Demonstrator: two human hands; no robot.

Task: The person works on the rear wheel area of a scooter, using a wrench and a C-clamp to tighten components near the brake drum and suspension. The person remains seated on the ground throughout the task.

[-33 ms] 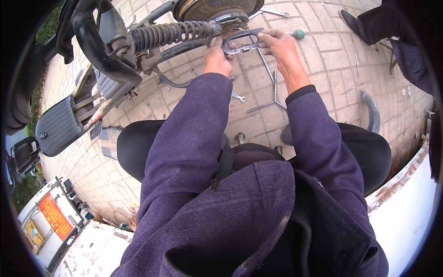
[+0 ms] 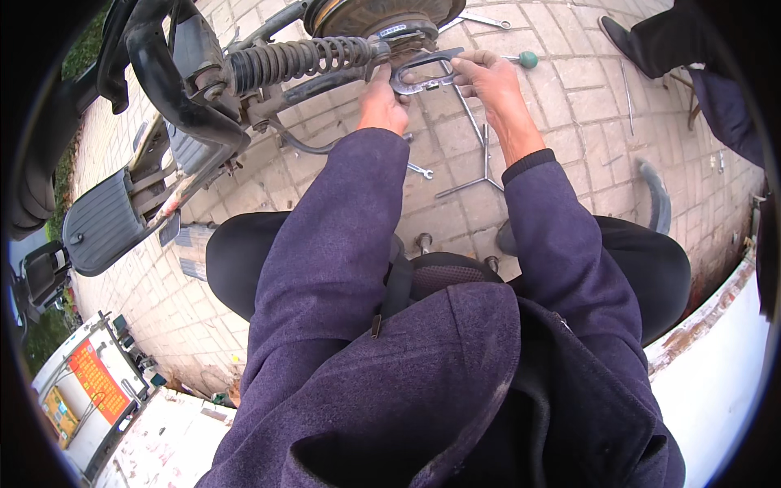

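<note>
- One curved metal piece [image 2: 431, 84], dark above with a shiny lower bar, at the upper centre of the frame, held clear of the paved floor [image 2: 561, 146].
- Pinched at its right end between thumb and fingertips of the right hand [image 2: 495, 85], nearly closed.
- Touched at its left end by the left hand [image 2: 382, 106], partly curled, thumb pointing up; several fingers hidden, so impossible to tell how firm a hold.
- Just beside, to the left: a shock absorber [image 2: 281, 63] with a dirty coil spring; above, at the top edge, a round wheel drum [image 2: 358, 20].
- Near the right hand, on the floor: a green-handled screwdriver [image 2: 528, 60] and, higher up, a metal wrench [image 2: 486, 21].
- Lower, near the centre: a three-armed wrench [image 2: 486, 175] and a small open-ended wrench [image 2: 421, 171].
- Toward the right: a thin rod [image 2: 627, 99] and a curved grey piece [image 2: 655, 195]; upper right, another person's dark shoe [image 2: 618, 37].
- Far left: a ribbed footrest [image 2: 99, 224]; lower left, an orange-red sign [image 2: 98, 382].
</note>
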